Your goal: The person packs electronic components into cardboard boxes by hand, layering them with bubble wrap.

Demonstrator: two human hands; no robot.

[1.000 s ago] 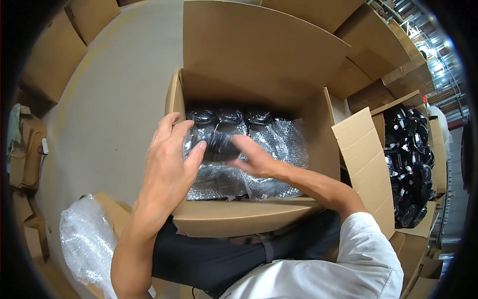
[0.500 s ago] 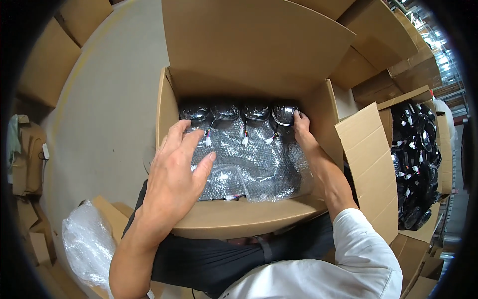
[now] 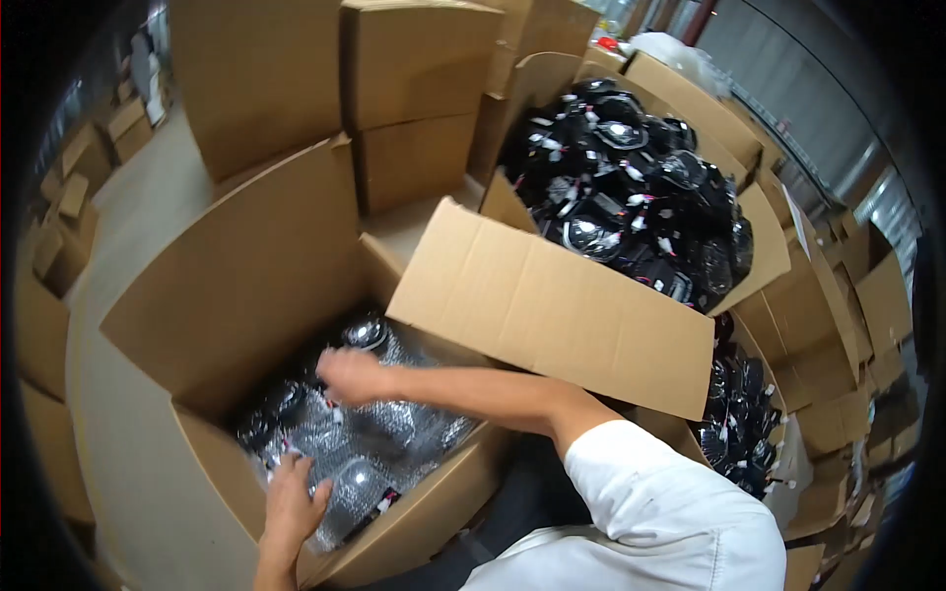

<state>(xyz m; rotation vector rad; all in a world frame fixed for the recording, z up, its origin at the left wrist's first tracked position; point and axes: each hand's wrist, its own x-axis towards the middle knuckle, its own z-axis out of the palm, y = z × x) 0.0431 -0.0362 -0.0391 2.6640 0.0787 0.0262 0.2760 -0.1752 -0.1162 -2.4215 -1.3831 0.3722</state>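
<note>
An open cardboard box [image 3: 211, 455] stands in front of me. Along its far side is a row of glossy black lamps [image 3: 366, 333] with wires and white connectors. Clear bubble wrap [image 3: 360, 483] covers the layer nearer me. Above the wrap, just on the near side of the rightmost lamp, is my right hand [image 3: 355, 377]; motion smears its fingers, so whether anything is in them is unclear. My left hand [image 3: 293, 497] hovers over the box's left side by the wrap, fingers apart and holding nothing.
A long cardboard flap [image 3: 552, 310] juts out right of my box. Beyond it, many bagged black lamps [image 3: 631, 212] fill a large carton. More lamps [image 3: 739, 424] sit in a box at right. Tall cartons [image 3: 419, 108] stand behind; grey floor [image 3: 133, 394] runs along the left.
My view has swung to the right, bringing the large carton of lamps into fuller sight. My right hand has come off the rightmost lamp toward the wrap. The left stays over the box.
</note>
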